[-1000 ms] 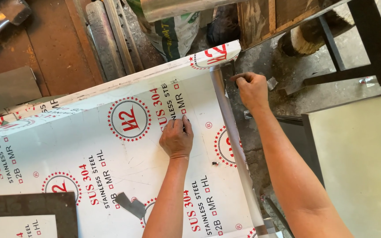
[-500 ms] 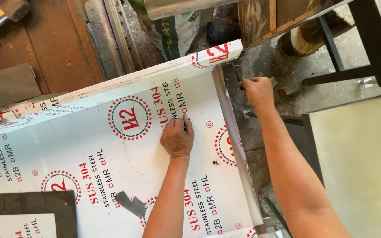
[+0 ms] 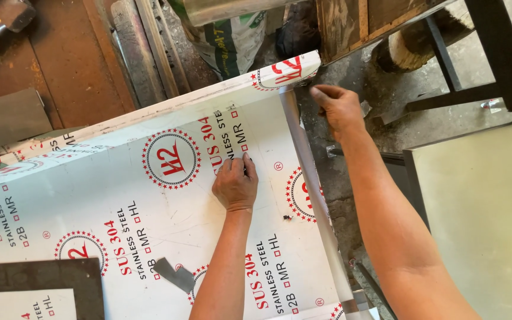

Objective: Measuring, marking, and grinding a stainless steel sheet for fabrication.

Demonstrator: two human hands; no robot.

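Observation:
A large white film-covered metal sheet (image 3: 125, 201) with red round marks and red lettering lies below me, its far edge and right edge folded up. My left hand (image 3: 235, 185) rests palm down on the sheet near its far right part, fingers together. My right hand (image 3: 339, 106) is at the sheet's far right corner, fingertips pinched at the top of the bare metal folded edge (image 3: 312, 195); what it pinches is too small to tell.
A dark plate (image 3: 37, 278) overlaps the sheet at the lower left, and a small grey offcut (image 3: 173, 274) lies on it. Rusty metal bars (image 3: 143, 53) and a sack (image 3: 232, 41) lie beyond. A pale flat panel (image 3: 481, 219) stands on the right, by a black frame (image 3: 493, 53).
My right hand has shifted slightly along the sheet's far right corner. My left hand has stayed pressed on the sheet.

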